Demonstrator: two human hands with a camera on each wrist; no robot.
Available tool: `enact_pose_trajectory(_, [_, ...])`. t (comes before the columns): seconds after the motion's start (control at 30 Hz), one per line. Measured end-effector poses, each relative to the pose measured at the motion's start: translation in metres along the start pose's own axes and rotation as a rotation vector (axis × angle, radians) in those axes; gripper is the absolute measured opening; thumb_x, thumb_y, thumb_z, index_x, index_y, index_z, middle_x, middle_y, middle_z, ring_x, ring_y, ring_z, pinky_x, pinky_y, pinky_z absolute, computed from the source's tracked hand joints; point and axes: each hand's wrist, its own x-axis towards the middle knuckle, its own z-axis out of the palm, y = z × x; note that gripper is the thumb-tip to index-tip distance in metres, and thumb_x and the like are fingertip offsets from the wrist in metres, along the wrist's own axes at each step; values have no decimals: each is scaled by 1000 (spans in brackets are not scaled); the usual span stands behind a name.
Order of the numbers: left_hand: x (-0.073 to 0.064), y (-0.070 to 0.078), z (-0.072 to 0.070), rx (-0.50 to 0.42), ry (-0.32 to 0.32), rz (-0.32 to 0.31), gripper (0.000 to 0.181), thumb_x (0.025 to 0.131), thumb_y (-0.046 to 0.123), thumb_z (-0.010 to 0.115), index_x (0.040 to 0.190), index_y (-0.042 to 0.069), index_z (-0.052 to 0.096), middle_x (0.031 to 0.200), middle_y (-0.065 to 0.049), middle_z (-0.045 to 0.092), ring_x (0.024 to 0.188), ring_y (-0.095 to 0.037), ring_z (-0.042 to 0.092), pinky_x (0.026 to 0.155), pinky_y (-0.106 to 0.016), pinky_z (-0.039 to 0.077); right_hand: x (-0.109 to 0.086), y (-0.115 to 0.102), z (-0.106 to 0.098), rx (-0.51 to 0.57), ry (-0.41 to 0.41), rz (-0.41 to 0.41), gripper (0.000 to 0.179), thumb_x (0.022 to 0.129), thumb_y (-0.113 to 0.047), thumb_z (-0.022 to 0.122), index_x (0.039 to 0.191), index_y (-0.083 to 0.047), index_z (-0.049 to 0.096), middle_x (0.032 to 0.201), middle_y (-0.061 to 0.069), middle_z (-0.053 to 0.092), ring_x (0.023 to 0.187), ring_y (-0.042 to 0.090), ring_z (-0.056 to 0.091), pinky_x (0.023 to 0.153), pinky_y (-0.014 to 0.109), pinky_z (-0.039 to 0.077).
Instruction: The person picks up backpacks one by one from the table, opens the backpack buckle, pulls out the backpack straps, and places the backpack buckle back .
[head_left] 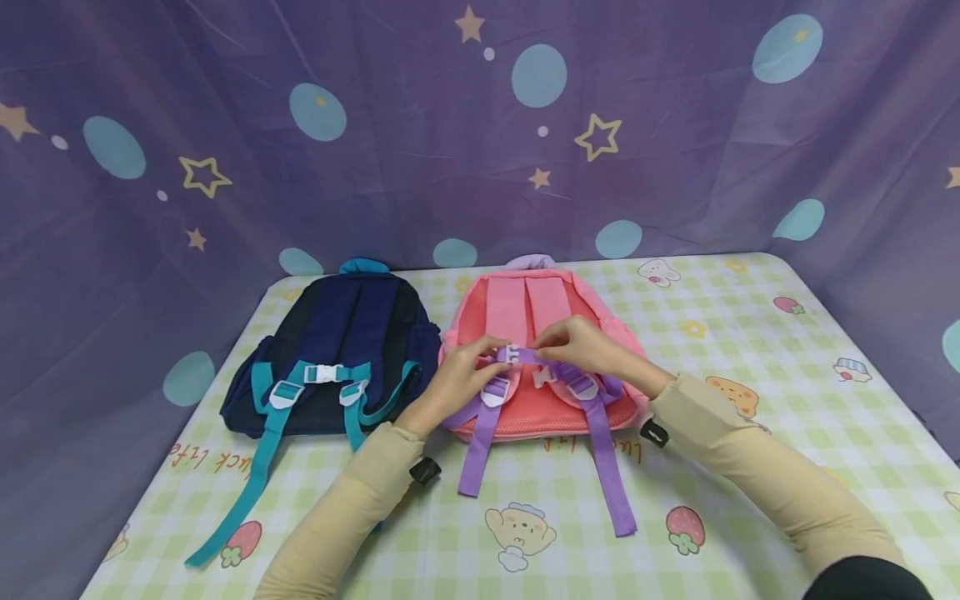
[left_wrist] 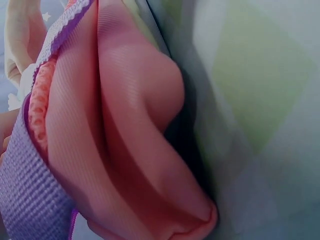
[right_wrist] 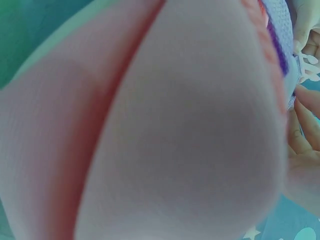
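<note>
A pink backpack (head_left: 517,292) lies with its shoulder straps facing up. Above its middle, a short purple strap (head_left: 531,356) with a pale pronged buckle piece (head_left: 513,354) stretches between both hands. My left hand (head_left: 463,379) pinches the strap's left end beside that piece; the exact contact is partly hidden by the fingers. Between thumb and fingertips, my right hand (head_left: 581,343) pinches the strap on the other side. Another pale pink buckle piece (head_left: 543,378) lies just below, on the right shoulder strap. Pink fabric fills most of the left wrist view and right wrist view.
To the left lies a dark blue backpack (head_left: 341,325) with teal straps and a fastened white buckle (head_left: 324,374). Purple strap tails (head_left: 611,479) hang toward the front of the checked tablecloth (head_left: 585,550). Behind the table hangs a purple curtain (head_left: 420,108).
</note>
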Motion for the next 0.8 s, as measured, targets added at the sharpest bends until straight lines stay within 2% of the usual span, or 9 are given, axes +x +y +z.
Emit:
enact_pose_trajectory(0.3, [0, 0, 0, -20, 10, -10, 25, 87, -1, 70, 112, -1, 64, 104, -15, 70, 92, -30, 69, 82, -41, 55, 0, 1, 2, 16, 19, -35, 14, 91, 0, 64, 99, 8, 72, 95, 16, 72, 79, 14, 62, 72, 26, 52])
enact_pose_trajectory(0.8, [2, 2, 4, -52, -2, -41, 27, 86, 0, 71, 112, -2, 65, 95, -14, 71, 89, -27, 68, 82, -41, 55, 4, -7, 5, 62, 11, 7, 16, 92, -1, 63, 101, 7, 73, 93, 12, 72, 73, 12, 58, 67, 23, 49])
